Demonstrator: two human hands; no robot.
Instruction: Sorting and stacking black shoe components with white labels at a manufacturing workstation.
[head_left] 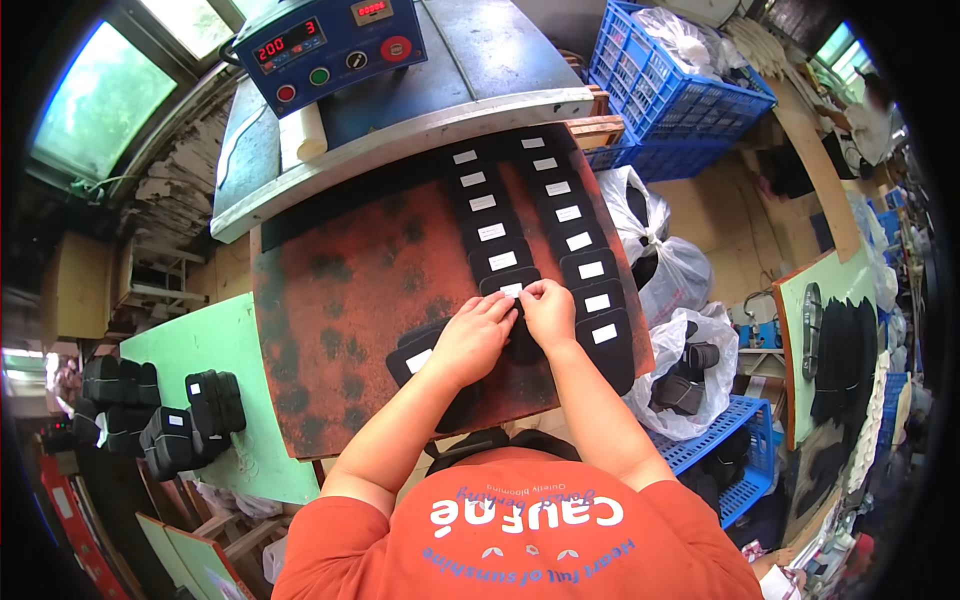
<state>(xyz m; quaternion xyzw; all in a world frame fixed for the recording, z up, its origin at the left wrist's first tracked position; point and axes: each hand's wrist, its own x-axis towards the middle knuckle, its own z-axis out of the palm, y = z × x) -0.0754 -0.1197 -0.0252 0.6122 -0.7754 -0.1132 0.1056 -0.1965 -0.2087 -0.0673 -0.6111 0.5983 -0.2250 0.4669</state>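
The black piece (491,285) lies at the near end of the left column on the reddish-brown board (330,350); its long axis (as far as the hands let it show) runs away from the person, toward the blue machine (335,50). Its white label (512,290) sits crosswise, its right end tilted slightly farther away. The left hand (481,338) rests on the piece, fingers extended side by side; the right hand (550,315) has thumb and fingertips drawn together at the label's right edge, though I cannot tell whether either hand pinches it. To the right, the upper blue crate (625,75) holds clear plastic bundles, a knotted translucent bag (685,275) bulges below, an open bag (722,345) contains black pieces, and the lower blue crate (765,408) holds dark goods.
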